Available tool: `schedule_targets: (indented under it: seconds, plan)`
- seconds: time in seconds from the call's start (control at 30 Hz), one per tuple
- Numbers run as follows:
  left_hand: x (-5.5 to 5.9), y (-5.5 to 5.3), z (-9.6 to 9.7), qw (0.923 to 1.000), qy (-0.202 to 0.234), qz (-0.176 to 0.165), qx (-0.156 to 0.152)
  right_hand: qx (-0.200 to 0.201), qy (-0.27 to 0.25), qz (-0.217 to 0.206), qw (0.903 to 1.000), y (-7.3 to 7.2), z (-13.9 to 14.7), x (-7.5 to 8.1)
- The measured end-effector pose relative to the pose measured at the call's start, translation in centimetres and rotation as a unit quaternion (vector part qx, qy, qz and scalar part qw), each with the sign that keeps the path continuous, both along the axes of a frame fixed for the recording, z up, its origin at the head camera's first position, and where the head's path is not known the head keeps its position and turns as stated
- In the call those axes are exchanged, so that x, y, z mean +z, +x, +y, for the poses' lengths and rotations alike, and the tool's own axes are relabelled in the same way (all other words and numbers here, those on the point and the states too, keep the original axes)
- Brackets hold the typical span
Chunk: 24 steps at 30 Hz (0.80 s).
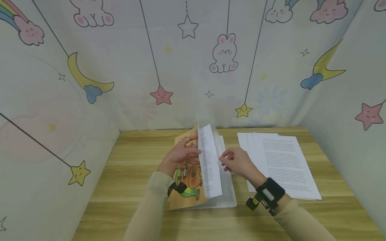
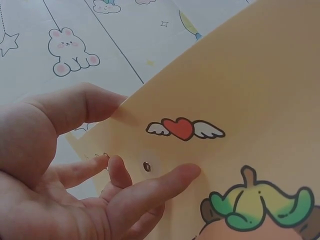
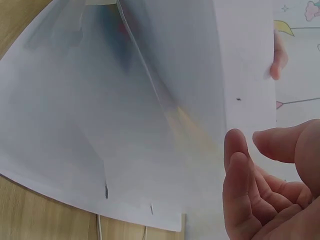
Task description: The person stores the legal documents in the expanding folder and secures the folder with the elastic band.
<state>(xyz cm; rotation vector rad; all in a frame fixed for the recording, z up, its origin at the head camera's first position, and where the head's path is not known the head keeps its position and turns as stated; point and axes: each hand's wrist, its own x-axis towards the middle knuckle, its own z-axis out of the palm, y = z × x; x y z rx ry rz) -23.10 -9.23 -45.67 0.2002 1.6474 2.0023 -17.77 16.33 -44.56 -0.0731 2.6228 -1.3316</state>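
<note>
A folder with an orange cartoon cover stands half open on the table. Beside the raised cover a white printed sheet stands upright, and translucent sleeves lie to its right. My left hand grips the raised cover near its free edge. In the left wrist view, fingers rest across the cover near a winged red heart and a small metal ring. My right hand is just right of the sheet, beside a clear sleeve; a gap shows between thumb and forefinger, with nothing seen between them.
Several printed sheets lie overlapping to the right of the folder, near my right forearm. Cartoon-printed white cloth walls in the wooden table at the back and both sides.
</note>
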Motion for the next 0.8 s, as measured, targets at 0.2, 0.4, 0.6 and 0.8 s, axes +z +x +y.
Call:
schedule_targets:
  seconds: [0.2,0.4,0.6,0.8]
  plan:
    - [-0.2,-0.1,0.0,0.9999,0.009,-0.005,-0.002,0.002,-0.006,0.020,0.9998,-0.1,2.0,-0.2]
    - [-0.3,-0.2,0.0,1.0000,0.000,-0.002,0.000,-0.011,0.014,0.034,0.9993,-0.3,4.5,-0.9]
    - [-0.4,-0.4,-0.1,1.0000,0.000,0.000,-0.007,-0.041,0.048,0.037,0.9973,-0.2,7.1,-1.3]
    - [-0.3,-0.3,-0.1,0.9999,0.006,-0.004,-0.012,-0.070,0.067,0.021,0.9950,0.3,10.0,-1.9]
